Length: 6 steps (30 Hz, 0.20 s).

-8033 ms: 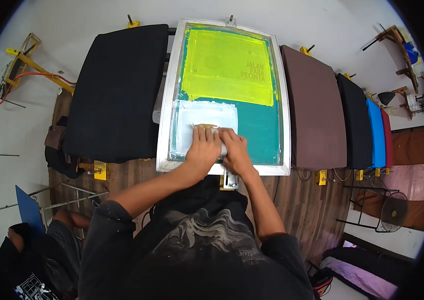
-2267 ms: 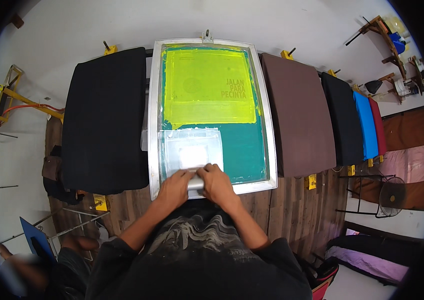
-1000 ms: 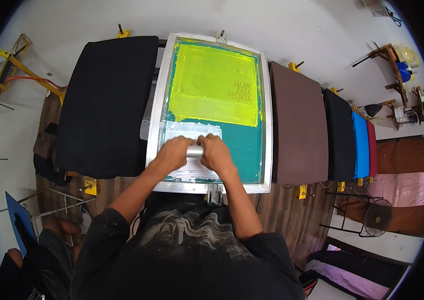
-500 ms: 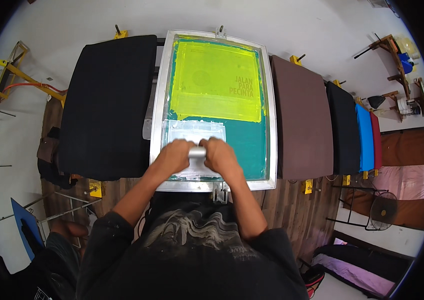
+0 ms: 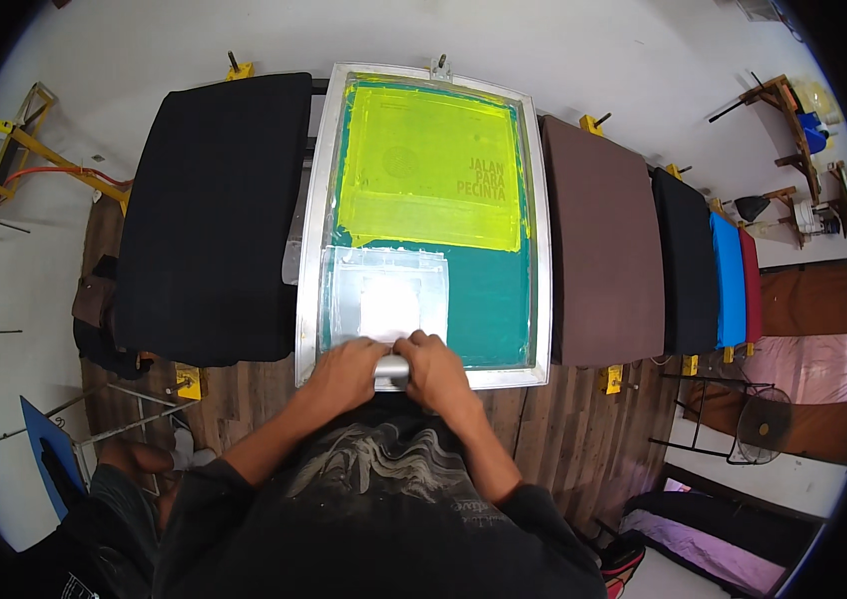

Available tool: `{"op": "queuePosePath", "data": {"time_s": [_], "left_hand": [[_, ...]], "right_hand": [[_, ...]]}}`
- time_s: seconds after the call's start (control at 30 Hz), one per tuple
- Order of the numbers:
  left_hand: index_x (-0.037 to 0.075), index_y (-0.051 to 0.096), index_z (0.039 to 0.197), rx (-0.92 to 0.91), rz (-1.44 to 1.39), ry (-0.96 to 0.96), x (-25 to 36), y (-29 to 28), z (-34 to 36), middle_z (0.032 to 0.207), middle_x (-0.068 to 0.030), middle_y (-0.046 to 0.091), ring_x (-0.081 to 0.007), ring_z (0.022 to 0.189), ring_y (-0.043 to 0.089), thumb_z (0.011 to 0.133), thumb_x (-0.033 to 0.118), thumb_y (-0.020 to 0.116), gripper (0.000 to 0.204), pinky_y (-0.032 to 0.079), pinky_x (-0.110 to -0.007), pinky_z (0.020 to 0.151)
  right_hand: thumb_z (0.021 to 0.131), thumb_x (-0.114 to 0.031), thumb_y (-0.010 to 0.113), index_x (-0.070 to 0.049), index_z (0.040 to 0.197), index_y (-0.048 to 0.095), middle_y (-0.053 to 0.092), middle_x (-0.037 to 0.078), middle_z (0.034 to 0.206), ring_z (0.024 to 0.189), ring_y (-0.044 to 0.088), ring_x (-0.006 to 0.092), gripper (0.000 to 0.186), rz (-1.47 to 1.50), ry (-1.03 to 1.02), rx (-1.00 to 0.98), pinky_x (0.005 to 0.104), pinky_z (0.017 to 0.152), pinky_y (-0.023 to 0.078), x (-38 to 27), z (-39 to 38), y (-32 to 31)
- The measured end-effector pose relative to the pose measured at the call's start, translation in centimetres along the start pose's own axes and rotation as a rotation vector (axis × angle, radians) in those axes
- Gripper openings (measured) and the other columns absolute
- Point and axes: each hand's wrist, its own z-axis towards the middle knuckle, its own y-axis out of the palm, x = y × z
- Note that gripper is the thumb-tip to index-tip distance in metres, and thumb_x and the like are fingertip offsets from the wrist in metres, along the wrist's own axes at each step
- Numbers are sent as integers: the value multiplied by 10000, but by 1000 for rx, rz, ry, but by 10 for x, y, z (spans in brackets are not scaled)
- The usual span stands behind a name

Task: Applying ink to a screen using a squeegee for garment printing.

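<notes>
A silver-framed printing screen (image 5: pixel 542 260) lies in front of me with green mesh (image 5: pixel 488 309). Bright yellow-green covers a large block (image 5: pixel 433 140) of its far half, with dark lettering showing in it. In the near left part is a white ink patch (image 5: pixel 390 290). At the near edge of that patch, my left hand (image 5: pixel 348 371) and my right hand (image 5: pixel 433 371) are closed side by side on a squeegee (image 5: pixel 392 373). Only a short grey piece of it shows between them; its blade is hidden.
A black fabric-covered board (image 5: pixel 214 220) stands left of the screen, a brown one (image 5: pixel 605 240) to the right. Further right are black, blue (image 5: pixel 728 275) and red boards. Another person's leg (image 5: pixel 139 457) shows at lower left, a fan (image 5: pixel 765 426) at right.
Both hands have come toward my body with the squeegee, down to the screen's near edge. More of the white patch now shows beyond them.
</notes>
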Motion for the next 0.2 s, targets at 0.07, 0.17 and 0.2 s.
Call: {"op": "queuePosePath", "data": {"time_s": [0.07,0.17,0.2], "left_hand": [[55,668,1062,20,25,-9,-6,-11,19,993,-185,657,-380,961,632,756,7,600,317,509,-474,852],[71,692,1021,155,20,14,-9,-30,54,933,-191,665,-385,902,649,762,-4,583,291,526,-452,826],[68,692,1050,138,37,-26,-10,-35,65,973,-206,668,-385,943,647,763,0,589,312,521,-454,847]], "right_hand": [[669,-11,703,-58,996,633,620,165,942,884,621,379,338,-2,-13,10,482,725,544,3,19,-13],[681,-33,711,-75,1008,631,630,167,979,923,627,379,339,-90,28,38,476,740,549,12,60,-29],[711,-57,696,-76,1009,630,631,161,984,930,630,373,307,-110,38,30,474,743,550,14,70,-33]]}}
